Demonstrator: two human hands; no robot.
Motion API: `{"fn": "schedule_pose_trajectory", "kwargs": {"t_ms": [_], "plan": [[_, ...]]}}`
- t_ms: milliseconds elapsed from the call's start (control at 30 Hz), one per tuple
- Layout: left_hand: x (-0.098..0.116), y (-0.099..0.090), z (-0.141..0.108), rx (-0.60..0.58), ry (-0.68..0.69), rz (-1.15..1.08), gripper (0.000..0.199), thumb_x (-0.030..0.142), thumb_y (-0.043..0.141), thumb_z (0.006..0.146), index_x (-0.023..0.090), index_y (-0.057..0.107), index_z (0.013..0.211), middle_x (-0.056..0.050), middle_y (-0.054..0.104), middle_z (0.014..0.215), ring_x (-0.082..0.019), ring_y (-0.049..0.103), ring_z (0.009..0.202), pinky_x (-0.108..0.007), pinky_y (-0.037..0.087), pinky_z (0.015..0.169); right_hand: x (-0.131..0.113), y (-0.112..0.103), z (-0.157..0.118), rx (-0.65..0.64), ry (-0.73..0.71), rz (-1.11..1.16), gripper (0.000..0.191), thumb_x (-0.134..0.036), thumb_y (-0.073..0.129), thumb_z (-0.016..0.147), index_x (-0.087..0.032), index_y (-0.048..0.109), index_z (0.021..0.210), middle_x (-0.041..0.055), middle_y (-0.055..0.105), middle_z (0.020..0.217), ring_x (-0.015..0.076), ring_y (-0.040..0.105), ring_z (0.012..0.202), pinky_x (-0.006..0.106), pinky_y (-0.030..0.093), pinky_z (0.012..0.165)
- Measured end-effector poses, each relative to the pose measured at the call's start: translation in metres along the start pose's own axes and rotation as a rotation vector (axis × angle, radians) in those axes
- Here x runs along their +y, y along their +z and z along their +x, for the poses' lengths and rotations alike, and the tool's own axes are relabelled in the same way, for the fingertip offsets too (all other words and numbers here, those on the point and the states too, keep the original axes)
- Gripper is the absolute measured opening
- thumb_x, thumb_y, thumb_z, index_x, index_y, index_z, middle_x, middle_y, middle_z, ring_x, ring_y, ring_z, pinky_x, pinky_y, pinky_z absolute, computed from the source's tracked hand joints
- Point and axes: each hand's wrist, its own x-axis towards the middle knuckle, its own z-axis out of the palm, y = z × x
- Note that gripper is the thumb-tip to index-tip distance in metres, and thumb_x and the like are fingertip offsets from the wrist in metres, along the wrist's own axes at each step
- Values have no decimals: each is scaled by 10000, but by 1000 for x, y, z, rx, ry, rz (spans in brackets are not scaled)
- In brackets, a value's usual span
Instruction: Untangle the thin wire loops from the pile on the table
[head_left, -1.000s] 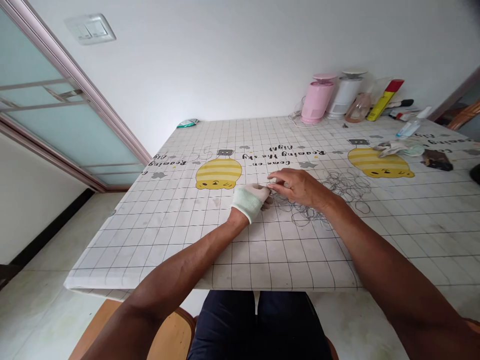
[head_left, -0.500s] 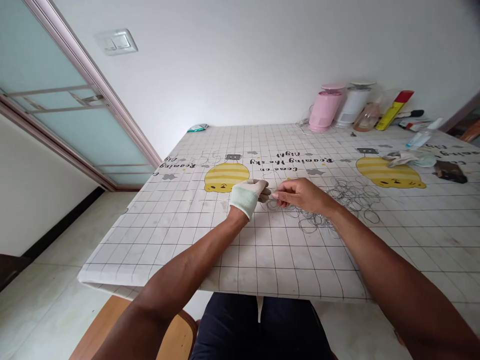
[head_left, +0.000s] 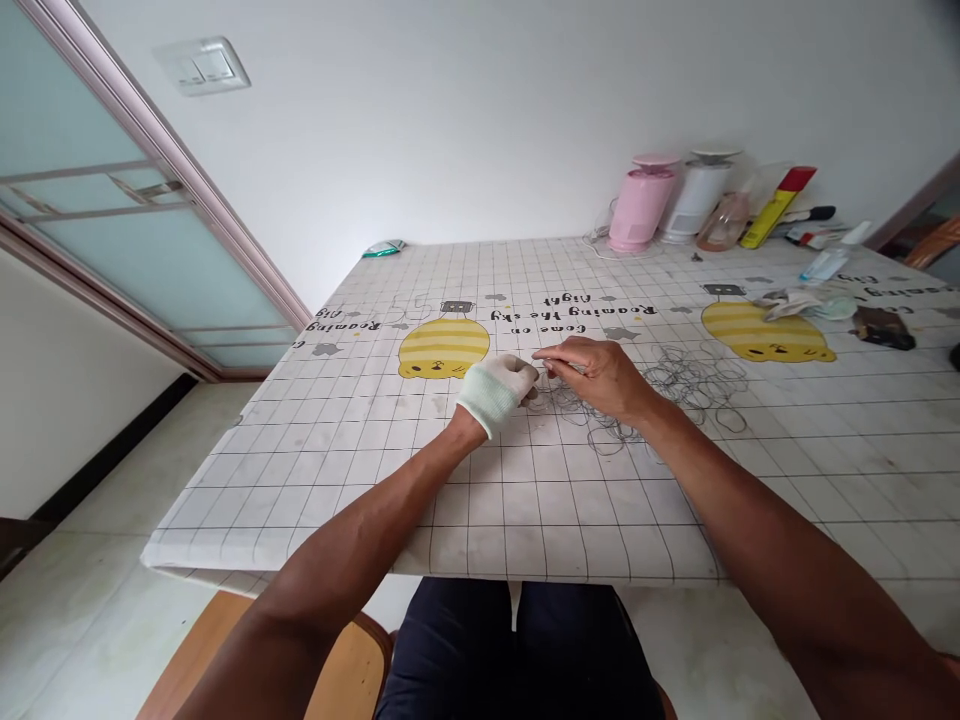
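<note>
A loose tangle of thin grey wire loops (head_left: 694,385) lies on the checked tablecloth, beside and partly behind my right wrist. My left hand (head_left: 504,385) wears a whitish glove with a pale green cuff; its fingers are curled closed, and whatever they hold is too small to name. My bare right hand (head_left: 589,372) is just to its right, index finger extended toward the left fingertips and thumb below it. A gap shows between that finger and thumb, and nothing can be made out in it. Some loops lie just below the two hands.
Along the wall stand a pink device (head_left: 643,205), a white device (head_left: 697,200), a bottle (head_left: 725,222) and a yellow-red box (head_left: 780,207). A crumpled glove (head_left: 806,302), a small clear bottle (head_left: 832,258) and a dark packet (head_left: 885,328) lie at right. A green packet (head_left: 384,249) is at the far left.
My right index finger has straightened and the right fingers have parted from their pinch. The whole view has shifted slightly; my left hand stays curled.
</note>
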Motion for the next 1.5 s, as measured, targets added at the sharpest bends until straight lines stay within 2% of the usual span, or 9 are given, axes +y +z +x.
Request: {"fn": "schedule_pose_trajectory", "kwargs": {"t_ms": [167,333,500,633,867,1067,1233,1400,1500], "plan": [[7,-11,-5,-36,25,141,157,225,580,866,192,668,740,-42,758,711,-142,675,602,-229,500,572,8,-9,0,-115,-164,-56,318,-168,530,1013,-280,807,1123,20,747,837,191,679,818,353,553,721],[9,-9,-7,-66,38,192,198,233,553,887,193,655,722,-35,761,709,-136,677,588,-228,500,576,7,-16,0,-177,-152,-22,303,-174,536,1004,-269,803,1109,23,748,849,184,671,811,328,533,697],[6,-3,-4,-58,22,172,222,224,534,901,197,646,711,-37,761,718,-134,682,606,-218,507,588,1,-10,1,-148,-176,-283,235,-236,558,1021,-237,779,942,44,722,803,215,626,814,347,464,706],[2,-2,0,-61,11,132,222,229,549,895,196,647,699,-40,763,719,-136,679,602,-222,521,595,-3,-3,2,-103,-213,-457,420,-239,474,1063,-217,676,695,28,593,626,191,508,656,349,389,654],[-4,5,0,-9,-66,45,231,247,546,911,191,668,723,-53,759,710,-150,681,579,-239,528,561,0,6,0,-45,-199,-508,455,-261,489,1063,-207,621,630,12,498,553,167,425,589,343,325,630],[-4,10,-3,0,-69,95,263,268,529,944,204,620,706,-36,758,708,-148,685,576,-240,505,568,6,20,-3,-31,-216,-567,436,-203,451,1056,-194,591,643,3,466,556,153,384,564,338,331,637],[-6,14,-3,-3,-44,158,301,264,518,953,201,639,684,-35,755,702,-141,675,594,-238,503,594,9,23,-3,-87,-232,-484,410,-134,410,1042,-192,614,691,9,492,583,160,395,575,338,369,660],[-12,18,1,-29,-53,80,326,286,528,954,198,650,665,-48,766,722,-144,686,608,-235,513,589,9,9,1,-146,-246,-431,392,-180,435,1061,-201,675,752,27,563,629,185,485,632,351,409,690],[-14,18,3,-22,-56,25,312,290,539,941,192,686,684,-60,776,744,-150,700,617,-238,525,589,6,-8,2,-148,-249,-416,245,-298,520,1064,-198,739,1017,73,693,812,238,611,805,390,476,774]]}}
